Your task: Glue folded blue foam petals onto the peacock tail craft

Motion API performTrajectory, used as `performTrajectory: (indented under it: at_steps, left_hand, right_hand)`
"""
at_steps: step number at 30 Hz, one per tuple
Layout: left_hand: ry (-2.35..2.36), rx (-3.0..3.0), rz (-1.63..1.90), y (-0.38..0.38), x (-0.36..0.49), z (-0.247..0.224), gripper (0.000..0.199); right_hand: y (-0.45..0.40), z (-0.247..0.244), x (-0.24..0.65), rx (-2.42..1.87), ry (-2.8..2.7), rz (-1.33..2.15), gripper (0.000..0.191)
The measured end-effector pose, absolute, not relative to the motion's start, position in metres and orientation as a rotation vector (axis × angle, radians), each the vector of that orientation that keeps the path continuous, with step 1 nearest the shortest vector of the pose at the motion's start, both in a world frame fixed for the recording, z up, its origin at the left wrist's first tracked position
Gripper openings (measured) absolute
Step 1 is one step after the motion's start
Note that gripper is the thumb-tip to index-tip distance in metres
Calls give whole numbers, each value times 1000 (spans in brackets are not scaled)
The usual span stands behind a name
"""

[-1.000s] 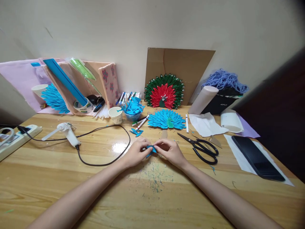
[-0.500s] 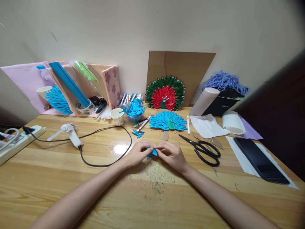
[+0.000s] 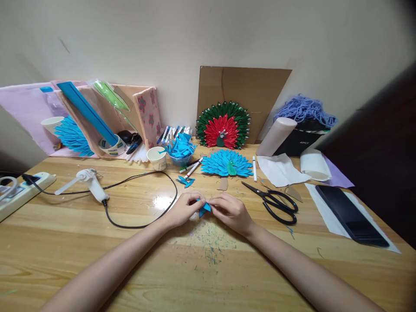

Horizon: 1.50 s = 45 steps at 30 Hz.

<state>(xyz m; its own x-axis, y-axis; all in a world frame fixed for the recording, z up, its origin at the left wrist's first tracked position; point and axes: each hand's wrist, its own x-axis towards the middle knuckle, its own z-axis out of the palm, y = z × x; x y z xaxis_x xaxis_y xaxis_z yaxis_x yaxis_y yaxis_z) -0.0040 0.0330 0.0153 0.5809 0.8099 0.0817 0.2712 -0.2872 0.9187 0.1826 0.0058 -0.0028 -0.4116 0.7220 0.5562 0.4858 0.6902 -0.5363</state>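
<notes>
A small folded piece of blue ribbon (image 3: 204, 209) is pinched between my two hands above the middle of the table. My left hand (image 3: 188, 209) grips it with thumb and forefinger. From the other side, the fingertips of my right hand (image 3: 232, 212) are closed on its edge. Beyond the hands lie several folded blue petals (image 3: 186, 181). Farther back sits a blue peacock fan (image 3: 225, 164) with a green body, and a tub heaped with blue pieces (image 3: 182, 147) stands to its left.
Black-handled scissors (image 3: 276, 203) lie right of my hands, near a phone (image 3: 352, 214). At left are a white glue gun (image 3: 95, 186), its looping cord and a power strip (image 3: 27, 193). A paper cup (image 3: 156, 159) and a red-green peacock (image 3: 224, 128) stand behind.
The view has shifted slightly, so everything sits a little farther left. Both hands keep their pinch on the blue ribbon piece, which shows a bit more between the fingers.
</notes>
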Motion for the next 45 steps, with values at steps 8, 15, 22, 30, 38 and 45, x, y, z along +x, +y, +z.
performTrajectory:
  at_steps: [8,15,22,30,38,45]
  left_hand:
    - [889,1849,709,32,-4,15,26]
    - [932,1981,722,31,-2,19,24]
    - [957,2144,679,26,1,22,24]
    - [979,2239,698,25,2,21,23]
    - [985,2374,773,24,2,16,20]
    - [976,2424,823,22,1,14,20]
  right_hand:
    - [5,-5,183,-914,-2150,296,22]
    - [6,2,180,-1025,-2000,501,15]
    - [12,-1,182,-1138,-1842,890,14]
    - [14,-2,182,-1167,-1825,809,9]
    - [12,3,181,-1113,-1883,759,7]
    - [12,5,179,-1143,-1901,727,5]
